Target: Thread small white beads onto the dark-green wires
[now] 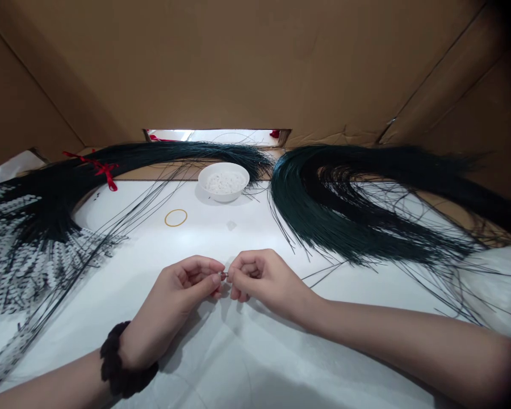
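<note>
My left hand (196, 284), with a black scrunchie (121, 360) round its wrist, pinches thumb against fingertips. My right hand (259, 278) faces it in a matching pinch, nearly touching. Short ends of thin dark wires (224, 274) show in the narrow gap between both sets of fingertips; the fingers hide the rest. Past the right hand, thin wire strands (323, 274) run toward the upper right, and whether they join the held ones I cannot tell. Ahead of the hands stands a white bowl (223, 196) of small white pieces.
A large bundle of dark green wires (323, 221) curves across the right. Another bundle (153, 152), tied with red ribbon (104, 168), ends at left in many wires with white tags (8, 267). A yellow rubber band (176, 217) lies mid-table. Cardboard walls (217, 68) surround the table.
</note>
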{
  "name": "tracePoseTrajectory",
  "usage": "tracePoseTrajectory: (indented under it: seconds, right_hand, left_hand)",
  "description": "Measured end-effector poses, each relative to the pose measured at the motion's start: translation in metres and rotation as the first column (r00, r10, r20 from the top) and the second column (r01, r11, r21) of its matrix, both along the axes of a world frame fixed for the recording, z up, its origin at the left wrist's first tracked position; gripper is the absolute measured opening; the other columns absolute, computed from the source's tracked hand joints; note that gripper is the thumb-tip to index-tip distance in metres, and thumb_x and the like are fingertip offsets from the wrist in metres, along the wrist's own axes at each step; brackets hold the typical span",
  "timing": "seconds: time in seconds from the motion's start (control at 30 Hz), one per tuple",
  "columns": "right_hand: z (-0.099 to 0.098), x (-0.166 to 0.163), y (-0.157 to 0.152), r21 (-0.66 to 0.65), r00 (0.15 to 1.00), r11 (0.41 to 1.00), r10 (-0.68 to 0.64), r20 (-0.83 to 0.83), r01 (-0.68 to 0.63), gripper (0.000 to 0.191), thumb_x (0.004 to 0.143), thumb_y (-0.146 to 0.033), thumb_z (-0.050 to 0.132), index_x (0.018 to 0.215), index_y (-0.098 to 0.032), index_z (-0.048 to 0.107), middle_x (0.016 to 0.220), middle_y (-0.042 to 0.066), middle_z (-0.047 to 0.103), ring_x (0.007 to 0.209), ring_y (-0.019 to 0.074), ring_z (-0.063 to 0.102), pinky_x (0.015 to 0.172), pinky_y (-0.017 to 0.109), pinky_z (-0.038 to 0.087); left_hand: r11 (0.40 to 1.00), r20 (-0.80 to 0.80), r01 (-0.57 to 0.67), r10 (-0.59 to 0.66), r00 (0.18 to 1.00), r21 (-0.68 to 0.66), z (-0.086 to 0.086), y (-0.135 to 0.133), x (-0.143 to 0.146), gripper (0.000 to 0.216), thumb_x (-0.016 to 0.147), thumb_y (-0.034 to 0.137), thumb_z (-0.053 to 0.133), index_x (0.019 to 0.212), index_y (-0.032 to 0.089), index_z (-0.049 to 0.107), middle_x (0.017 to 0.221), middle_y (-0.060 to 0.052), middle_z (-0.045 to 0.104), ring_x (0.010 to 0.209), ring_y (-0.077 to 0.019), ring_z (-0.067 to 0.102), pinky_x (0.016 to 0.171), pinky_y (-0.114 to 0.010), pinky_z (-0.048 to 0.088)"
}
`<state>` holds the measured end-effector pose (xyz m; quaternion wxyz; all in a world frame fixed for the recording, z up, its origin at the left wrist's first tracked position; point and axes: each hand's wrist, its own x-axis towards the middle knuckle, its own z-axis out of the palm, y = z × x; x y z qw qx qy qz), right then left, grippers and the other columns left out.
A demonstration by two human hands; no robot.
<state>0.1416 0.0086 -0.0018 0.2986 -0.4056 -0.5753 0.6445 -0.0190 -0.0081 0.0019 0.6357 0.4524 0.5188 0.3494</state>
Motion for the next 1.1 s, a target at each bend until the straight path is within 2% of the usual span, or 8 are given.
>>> tracePoseTrajectory:
  seconds: [0.53,0.67,0.83,1.1]
  right_hand:
    - [0.0006,-0.0003,-0.0001,-0.002,1.000,1.000,-0.005,0.011,0.005,0.010,0.071,-0.013,0.045,0.067,-0.012,0.055,0.057,0.002,0.057,0.053,0.0087,0.052,0.053,0.021,0.042]
    - [0.0004,0.0005,-0.0002,0.001,1.000,1.000,0.001,0.021,-0.001,0.011,0.072,-0.014,0.045,0.067,-0.012,0.055,0.058,0.002,0.057,0.054,0.0087,0.052,0.053,0.020,0.042]
    - [0.0003,0.0008,-0.0005,-0.010,0.999,1.000,-0.001,0.033,0.001,0.012,0.074,-0.019,0.046,0.069,-0.012,0.055,0.059,0.003,0.058,0.055,0.0090,0.052,0.054,0.021,0.042]
    - [0.0019,0.0013,-0.0005,-0.008,0.999,1.000,0.003,0.052,-0.002,0.012,0.074,-0.019,0.046,0.069,-0.013,0.055,0.060,0.004,0.058,0.055,0.0095,0.052,0.053,0.021,0.042]
  left_hand:
    - [1.000,-0.036,0.010,-0.010,0.999,0.017,0.0010,0.0007,0.0007,0.008,0.072,0.024,0.059,0.077,0.018,0.060,0.064,0.002,0.061,0.062,-0.0088,0.053,0.060,-0.019,0.039]
    - [0.999,-0.092,0.011,-0.008,0.996,0.033,0.0022,0.0002,0.0011,0.007,0.072,0.023,0.059,0.077,0.018,0.060,0.064,0.003,0.060,0.062,-0.0088,0.053,0.059,-0.018,0.039]
    - [0.993,-0.186,0.036,-0.014,0.982,0.114,0.0035,-0.0015,0.0003,0.006,0.073,0.023,0.058,0.076,0.020,0.061,0.067,0.003,0.062,0.063,-0.0087,0.053,0.058,-0.017,0.039]
    - [0.988,-0.224,0.050,-0.017,0.975,0.143,0.0053,-0.0023,0.0001,0.010,0.072,0.027,0.057,0.075,0.019,0.062,0.065,0.001,0.062,0.062,-0.0114,0.054,0.057,-0.020,0.041]
